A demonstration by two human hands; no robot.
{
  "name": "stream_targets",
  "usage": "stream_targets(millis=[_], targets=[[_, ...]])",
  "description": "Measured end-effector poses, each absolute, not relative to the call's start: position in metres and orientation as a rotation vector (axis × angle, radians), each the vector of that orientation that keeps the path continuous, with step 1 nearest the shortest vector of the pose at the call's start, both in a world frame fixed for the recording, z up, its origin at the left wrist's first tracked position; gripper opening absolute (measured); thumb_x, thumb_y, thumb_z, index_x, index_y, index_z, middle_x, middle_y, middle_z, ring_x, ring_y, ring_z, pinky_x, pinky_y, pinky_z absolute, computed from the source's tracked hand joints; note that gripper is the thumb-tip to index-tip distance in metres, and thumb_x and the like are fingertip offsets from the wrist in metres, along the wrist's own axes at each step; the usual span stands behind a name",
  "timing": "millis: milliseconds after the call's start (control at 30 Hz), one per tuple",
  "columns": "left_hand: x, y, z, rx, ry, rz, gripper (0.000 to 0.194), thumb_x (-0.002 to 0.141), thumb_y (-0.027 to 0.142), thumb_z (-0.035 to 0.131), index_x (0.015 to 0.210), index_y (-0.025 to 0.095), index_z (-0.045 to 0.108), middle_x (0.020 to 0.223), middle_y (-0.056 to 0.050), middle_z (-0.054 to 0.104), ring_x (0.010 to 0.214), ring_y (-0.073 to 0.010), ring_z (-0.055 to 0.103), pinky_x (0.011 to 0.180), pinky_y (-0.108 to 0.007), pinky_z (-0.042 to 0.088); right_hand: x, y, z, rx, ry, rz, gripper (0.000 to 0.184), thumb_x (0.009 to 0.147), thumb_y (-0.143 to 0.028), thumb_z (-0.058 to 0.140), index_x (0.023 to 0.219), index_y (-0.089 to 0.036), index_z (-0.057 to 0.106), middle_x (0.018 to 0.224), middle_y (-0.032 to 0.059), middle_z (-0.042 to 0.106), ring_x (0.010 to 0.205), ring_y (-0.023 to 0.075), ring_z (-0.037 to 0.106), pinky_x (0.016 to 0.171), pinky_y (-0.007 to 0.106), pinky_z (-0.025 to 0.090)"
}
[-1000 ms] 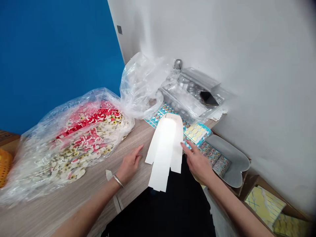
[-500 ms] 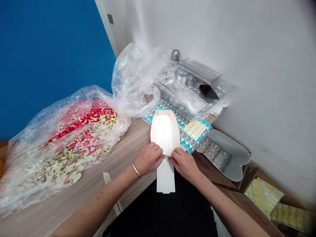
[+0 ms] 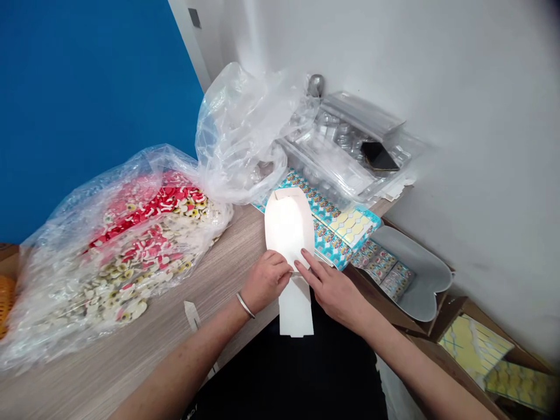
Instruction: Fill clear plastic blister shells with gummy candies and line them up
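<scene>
A white folding carton (image 3: 289, 233), unprinted on the visible side and bright with glare, lies at the table's front edge. Its long flap (image 3: 296, 312) hangs toward me over my dark clothing. My left hand (image 3: 268, 281), with a metal bangle at the wrist, pinches the carton's lower left edge at the fold. On the right side of that fold, my right hand (image 3: 335, 291) has its fingers stretched and slightly apart, the fingertips resting on the carton's surface. Its thumb is hidden from view.
At left lies a clear plastic bag (image 3: 149, 233) of red, white and yellow pieces. Behind are a crumpled clear bag (image 3: 240, 128) and a clear tray (image 3: 341, 157) with a dark flat object (image 3: 380, 156). Blue printed sheets (image 3: 328, 233), a grey bin (image 3: 420, 262) and cardboard boxes (image 3: 450, 303) stand right.
My right hand has gone from pinching the carton's fold to laying stretched fingers on its surface. The left hand keeps its pinch. The view has shifted slightly.
</scene>
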State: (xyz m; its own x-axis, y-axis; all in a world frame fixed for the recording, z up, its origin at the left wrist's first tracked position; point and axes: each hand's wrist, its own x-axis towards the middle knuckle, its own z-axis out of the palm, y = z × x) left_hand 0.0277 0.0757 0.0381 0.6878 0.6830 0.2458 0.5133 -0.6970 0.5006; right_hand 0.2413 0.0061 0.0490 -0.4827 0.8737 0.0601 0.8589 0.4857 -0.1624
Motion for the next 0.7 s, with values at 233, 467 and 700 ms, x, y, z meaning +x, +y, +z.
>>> stream_targets(millis=[233,467,700], targets=[[0.026,0.068,0.032,2.486,0.99,0.693,0.014,0.092,0.015,0.058,0.088,0.019,0.071,0.08,-0.006,0.067,0.087,-0.022,0.055,0.078,-0.036,0.05,0.25,-0.009,0.032,-1.371,-2.578,-0.065,0.06,0.09,-0.012,0.057,0.148,-0.019,0.046,0.152,0.0176,0.048,0.118,0.0319,0.062,0.089,0.045,0.051],[0.031,0.062,0.036,2.401,1.026,0.616,0.013,0.092,0.013,0.058,0.092,0.019,0.069,0.082,-0.006,0.067,0.085,-0.0218,0.058,0.076,-0.037,0.051,0.243,0.011,0.038,-1.383,-2.312,0.169,0.034,0.087,-0.004,0.048,0.111,-0.014,0.069,0.11,0.0136,0.072,0.096,0.0239,0.067,0.081,0.033,0.053],[0.019,0.057,0.063,2.09,0.976,0.572,0.033,0.075,0.002,0.044,0.101,0.021,0.051,0.094,-0.006,0.059,0.088,-0.0204,0.057,0.079,-0.035,0.051,0.238,0.015,0.043,-1.449,-2.178,0.521,0.034,0.08,0.001,0.046,0.094,-0.02,0.068,0.096,0.0072,0.068,0.086,0.018,0.065,0.076,0.026,0.05]])
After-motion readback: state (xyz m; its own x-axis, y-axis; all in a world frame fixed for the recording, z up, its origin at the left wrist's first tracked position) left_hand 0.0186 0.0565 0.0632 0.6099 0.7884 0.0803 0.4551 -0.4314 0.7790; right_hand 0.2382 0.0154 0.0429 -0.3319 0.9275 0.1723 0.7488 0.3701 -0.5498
